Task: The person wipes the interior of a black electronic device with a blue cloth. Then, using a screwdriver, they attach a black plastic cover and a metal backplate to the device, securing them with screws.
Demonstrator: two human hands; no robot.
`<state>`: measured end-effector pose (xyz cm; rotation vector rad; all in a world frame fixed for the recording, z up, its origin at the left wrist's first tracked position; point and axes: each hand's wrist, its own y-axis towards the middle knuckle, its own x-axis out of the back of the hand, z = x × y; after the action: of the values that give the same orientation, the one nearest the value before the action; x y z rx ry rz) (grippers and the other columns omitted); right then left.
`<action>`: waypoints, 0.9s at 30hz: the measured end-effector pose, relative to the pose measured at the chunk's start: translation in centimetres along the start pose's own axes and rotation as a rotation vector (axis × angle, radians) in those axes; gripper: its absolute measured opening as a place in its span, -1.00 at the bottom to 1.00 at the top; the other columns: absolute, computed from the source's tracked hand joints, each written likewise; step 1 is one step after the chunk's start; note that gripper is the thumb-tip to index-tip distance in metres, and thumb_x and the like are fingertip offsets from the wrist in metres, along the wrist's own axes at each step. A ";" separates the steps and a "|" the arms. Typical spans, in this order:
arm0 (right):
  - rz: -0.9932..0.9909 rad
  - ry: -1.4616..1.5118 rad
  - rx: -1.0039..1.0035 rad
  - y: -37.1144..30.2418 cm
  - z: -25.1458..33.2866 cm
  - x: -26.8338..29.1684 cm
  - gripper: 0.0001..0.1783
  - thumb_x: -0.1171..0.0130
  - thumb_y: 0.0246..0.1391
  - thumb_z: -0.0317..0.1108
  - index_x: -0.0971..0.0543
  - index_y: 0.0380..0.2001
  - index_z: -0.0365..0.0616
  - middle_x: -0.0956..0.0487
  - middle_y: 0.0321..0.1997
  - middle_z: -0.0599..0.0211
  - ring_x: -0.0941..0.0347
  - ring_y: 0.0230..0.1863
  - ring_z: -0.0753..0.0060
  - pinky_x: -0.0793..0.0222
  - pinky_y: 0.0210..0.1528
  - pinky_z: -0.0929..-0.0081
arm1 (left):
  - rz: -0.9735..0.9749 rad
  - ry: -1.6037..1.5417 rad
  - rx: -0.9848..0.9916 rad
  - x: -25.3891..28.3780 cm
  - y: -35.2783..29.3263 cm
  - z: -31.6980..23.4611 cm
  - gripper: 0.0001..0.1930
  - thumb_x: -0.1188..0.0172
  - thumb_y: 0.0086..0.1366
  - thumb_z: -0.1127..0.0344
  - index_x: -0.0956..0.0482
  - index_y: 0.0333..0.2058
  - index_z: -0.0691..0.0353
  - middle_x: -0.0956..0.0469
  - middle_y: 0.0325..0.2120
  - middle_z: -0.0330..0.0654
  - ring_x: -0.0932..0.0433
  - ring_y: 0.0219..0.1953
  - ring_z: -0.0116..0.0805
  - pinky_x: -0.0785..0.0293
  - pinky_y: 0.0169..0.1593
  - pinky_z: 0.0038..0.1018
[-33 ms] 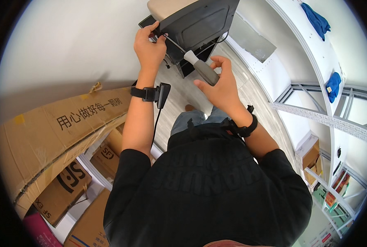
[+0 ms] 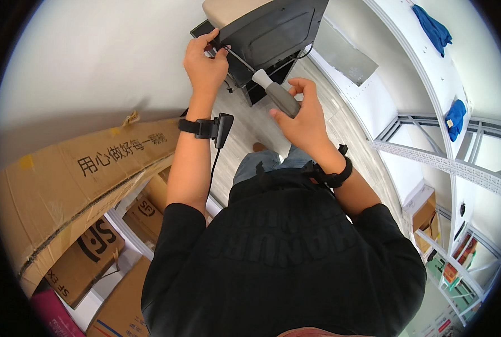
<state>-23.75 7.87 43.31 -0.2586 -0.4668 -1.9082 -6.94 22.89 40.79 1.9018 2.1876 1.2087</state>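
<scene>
Grey, thick-handled screwdriver [image 2: 283, 99], seen in the head view from above, with the dark panel [image 2: 275, 31] as the landmark. The screwdriver lies slantwise in front of the panel's near face, its thin metal shaft [image 2: 240, 59] aimed at the panel's left corner, its handle out past the panel's lower edge. The left hand [image 2: 205, 70] is at that left corner, finger and thumb bent close together beside the shaft's end; whether they pinch the shaft, the panel or some small part cannot be told. The right hand [image 2: 306, 121] is below the panel, thumb and fingers curved partly open around the butt of the handle; how firmly they press is unclear.

The screwdriver looks light and stiff, with most of its weight probably in the handle; the bulky grip seems easy to turn and unlikely to slip, while the narrow shaft would steady best near its tip. The panel looks rigid and fairly heavy, best held by its rim. Behind its upper left edge, a beige padded piece [image 2: 228, 10] appears softer. A black cable [image 2: 305, 55] loops at the panel's right side.
</scene>
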 end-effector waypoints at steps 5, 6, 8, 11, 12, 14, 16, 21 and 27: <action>0.337 0.737 -0.608 1.0 -0.3 1.5 -0.50 -0.27 0.03 -0.26 -0.31 -0.02 -0.14 -0.47 -0.33 0.30 -0.39 -0.49 0.55 -0.31 -0.53 0.62 | 0.014 -0.019 0.029 0.0 0.0 -0.4 -0.58 -0.32 -0.03 0.59 -0.59 -0.12 0.19 -0.54 -0.30 -0.15 -0.58 -0.29 -0.37 -0.58 -0.39 -0.54; 0.366 0.757 -0.615 1.2 0.0 1.5 -0.50 -0.27 0.03 -0.27 -0.31 -0.02 -0.15 -0.47 -0.32 0.30 -0.39 -0.52 0.57 -0.31 -0.56 0.64 | 0.019 -0.021 0.028 0.1 0.0 -0.4 -0.59 -0.31 -0.02 0.59 -0.59 -0.12 0.19 -0.54 -0.30 -0.15 -0.58 -0.29 -0.38 -0.59 -0.38 -0.54; 0.426 0.797 -0.630 1.5 0.4 1.5 -0.51 -0.27 0.03 -0.28 -0.32 -0.03 -0.18 -0.47 -0.29 0.28 -0.38 -0.58 0.60 -0.30 -0.62 0.67 | 0.018 -0.063 0.018 0.1 0.0 -0.1 -0.58 -0.30 -0.04 0.60 -0.60 -0.13 0.18 -0.52 -0.33 -0.18 -0.54 -0.33 -0.40 -0.58 -0.41 -0.55; 0.232 0.395 -0.332 0.4 -0.1 0.4 -0.65 -0.13 0.16 -0.29 -0.35 -0.06 -0.23 -0.55 -0.34 0.23 -0.34 -0.69 0.63 -0.31 -0.60 0.65 | 0.016 -0.144 0.001 0.2 -0.1 0.2 -0.56 -0.26 -0.07 0.60 -0.62 -0.14 0.14 -0.49 -0.41 -0.22 -0.47 -0.40 -0.43 -0.54 -0.46 -0.57; 0.255 0.411 -0.360 0.5 -0.1 0.6 -0.65 -0.11 0.18 -0.28 -0.36 -0.06 -0.24 -0.56 -0.36 0.23 -0.34 -0.68 0.63 -0.32 -0.59 0.65 | 0.026 -0.144 0.004 0.4 -0.3 0.0 -0.56 -0.25 -0.06 0.60 -0.62 -0.13 0.14 -0.49 -0.41 -0.22 -0.46 -0.40 -0.43 -0.54 -0.46 -0.56; 0.298 0.440 -0.418 0.9 0.1 1.3 -0.65 -0.07 0.20 -0.27 -0.37 -0.05 -0.27 -0.58 -0.39 0.23 -0.35 -0.66 0.62 -0.33 -0.58 0.65 | 0.030 -0.148 0.010 0.5 -0.4 -0.1 -0.57 -0.23 -0.05 0.60 -0.62 -0.13 0.13 -0.48 -0.41 -0.22 -0.46 -0.39 -0.44 -0.54 -0.46 -0.57; 0.287 0.578 -0.498 1.0 0.1 1.4 -0.64 -0.08 0.20 -0.24 -0.39 -0.02 -0.23 -0.57 -0.41 0.29 -0.30 -0.66 0.63 -0.25 -0.59 0.65 | 0.019 -0.153 0.014 0.4 -0.4 0.0 -0.58 -0.21 -0.03 0.59 -0.62 -0.13 0.13 -0.48 -0.41 -0.22 -0.46 -0.39 -0.44 -0.53 -0.46 -0.57; 0.324 0.726 -0.571 1.5 -0.1 1.9 -0.57 -0.11 0.18 -0.19 -0.38 0.02 -0.22 -0.55 -0.43 0.33 -0.28 -0.66 0.67 -0.18 -0.62 0.67 | 0.011 -0.144 -0.012 0.2 -0.3 0.0 -0.60 -0.20 -0.02 0.58 -0.62 -0.14 0.15 -0.48 -0.42 -0.22 -0.46 -0.39 -0.43 -0.52 -0.47 -0.57; 0.406 0.666 -0.508 1.6 -0.4 2.2 -0.54 -0.18 0.11 -0.21 -0.38 0.00 -0.21 -0.54 -0.45 0.35 -0.32 -0.59 0.72 -0.17 -0.62 0.72 | 0.004 -0.124 -0.048 0.1 -0.2 0.3 -0.62 -0.20 -0.01 0.56 -0.62 -0.14 0.15 -0.49 -0.42 -0.21 -0.47 -0.39 -0.42 -0.49 -0.50 -0.58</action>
<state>-23.05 5.30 44.15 -0.0259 0.4894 -1.5602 -7.00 23.10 40.53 1.9087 2.0752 1.1014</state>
